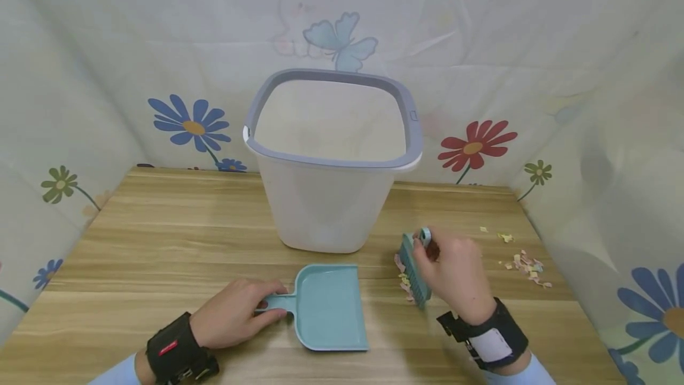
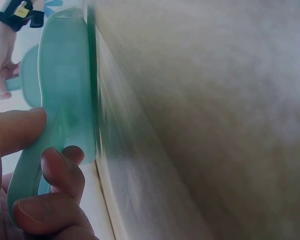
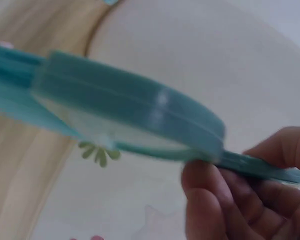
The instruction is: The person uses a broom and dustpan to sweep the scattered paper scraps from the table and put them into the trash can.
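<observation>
**A:** ok so biggest thing first: we're at a wooden table (image 1: 160, 236) with flowery cloth (image 1: 588, 76) hung all round it. Smack in the middle, toward the back, stands a white bin with a grey rim (image 1: 331, 195), upright.

**B:** yep, and just in front of the bin we've got the teal dustpan (image 1: 328, 308) lying flat on the table, handle pointing left. Our left hand (image 1: 235, 314) has its fingers curled round that handle; the left wrist view shows thumb and fingers (image 2: 60, 172) pinching it.

**A:** then the brush. Our right hand (image 1: 454, 272) grips the small teal brush (image 1: 414, 269) just to the right of the dustpan, fingers wrapped round its handle. In the right wrist view it's blurry, but the fingers (image 3: 210, 200) are clearly closed on the handle.

**B:** smallest stuff: a little clump of paper scraps (image 1: 404, 281) sits right at the brush, between it and the dustpan. More scraps (image 1: 526, 266) are scattered further right, near the table's edge, well apart from the pan.
</observation>
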Demonstrator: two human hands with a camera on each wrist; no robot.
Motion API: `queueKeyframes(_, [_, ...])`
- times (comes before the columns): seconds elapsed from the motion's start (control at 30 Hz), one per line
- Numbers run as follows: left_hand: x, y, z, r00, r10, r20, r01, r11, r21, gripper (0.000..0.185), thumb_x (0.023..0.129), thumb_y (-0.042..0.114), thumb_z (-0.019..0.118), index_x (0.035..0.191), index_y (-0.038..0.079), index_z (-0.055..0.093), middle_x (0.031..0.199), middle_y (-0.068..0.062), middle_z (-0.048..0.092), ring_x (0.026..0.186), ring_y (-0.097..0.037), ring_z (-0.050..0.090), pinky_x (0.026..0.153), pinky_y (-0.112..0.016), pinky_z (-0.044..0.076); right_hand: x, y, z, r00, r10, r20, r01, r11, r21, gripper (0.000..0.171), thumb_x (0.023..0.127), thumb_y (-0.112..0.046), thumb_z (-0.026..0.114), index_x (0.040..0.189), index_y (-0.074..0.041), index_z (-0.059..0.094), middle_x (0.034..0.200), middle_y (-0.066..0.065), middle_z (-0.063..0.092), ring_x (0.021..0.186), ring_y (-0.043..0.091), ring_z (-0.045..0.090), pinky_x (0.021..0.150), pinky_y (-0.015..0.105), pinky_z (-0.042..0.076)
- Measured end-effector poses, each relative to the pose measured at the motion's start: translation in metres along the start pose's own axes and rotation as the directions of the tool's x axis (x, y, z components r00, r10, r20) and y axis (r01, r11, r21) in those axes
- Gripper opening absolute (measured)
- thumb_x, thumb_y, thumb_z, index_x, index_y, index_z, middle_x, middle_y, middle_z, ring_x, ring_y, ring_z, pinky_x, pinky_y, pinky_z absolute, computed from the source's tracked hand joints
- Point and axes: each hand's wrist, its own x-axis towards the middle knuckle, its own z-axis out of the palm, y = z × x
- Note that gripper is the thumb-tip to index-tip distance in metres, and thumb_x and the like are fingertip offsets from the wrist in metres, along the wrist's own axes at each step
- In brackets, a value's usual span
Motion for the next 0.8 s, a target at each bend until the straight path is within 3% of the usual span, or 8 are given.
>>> queueKeyframes(0.17, [-0.001,0.001,-0.001,1.0,-0.02,0.016,0.021,1.0,-0.02,0.031,0.101,0.049,0.063,0.118,0.025,0.072,0.097,0.02,0.068,0.078,0.004,0.057,0.071,-0.02,0.049,0.009,0.014,-0.017,0.999,0.004,0.04,-0.006,0.998,0.054,0.006,0.088,0.0,0.075,0.094,-0.002,0.075,0.065,0.001,0.065,0.052,0.004,0.048,0.047,0.019,0.041])
queueKeyframes(0.33, [-0.001,0.002,-0.002,1.0,-0.022,0.013,0.023,1.0,-0.021,0.03,0.101,0.048,0.064,0.118,0.024,0.072,0.098,0.02,0.069,0.078,0.004,0.057,0.072,-0.02,0.049,0.015,0.036,-0.02,0.989,-0.094,0.113,0.088,0.995,0.055,0.017,0.087,-0.004,0.081,0.103,-0.008,0.077,0.084,0.0,0.074,0.064,0.007,0.062,0.056,0.024,0.05])
queueKeyframes(0.53, [-0.001,0.003,-0.002,1.0,-0.02,0.011,0.02,1.0,-0.012,0.031,0.101,0.048,0.064,0.118,0.024,0.072,0.101,0.019,0.071,0.081,0.005,0.058,0.073,-0.021,0.05,0.007,0.051,-0.015,0.94,-0.195,0.28,0.171,0.979,0.108,0.029,0.081,-0.004,0.086,0.106,-0.017,0.08,0.087,-0.013,0.067,0.068,0.0,0.054,0.059,0.021,0.047])
queueKeyframes(0.8, [-0.001,0.003,-0.002,1.0,-0.018,0.008,0.018,1.0,-0.01,0.03,0.101,0.047,0.064,0.117,0.024,0.072,0.101,0.019,0.071,0.082,0.005,0.059,0.073,-0.022,0.051,-0.015,0.045,-0.031,0.868,-0.268,0.418,0.208,0.961,0.184,0.041,0.079,0.007,0.084,0.108,-0.022,0.08,0.091,-0.016,0.062,0.072,-0.003,0.05,0.06,0.014,0.043])
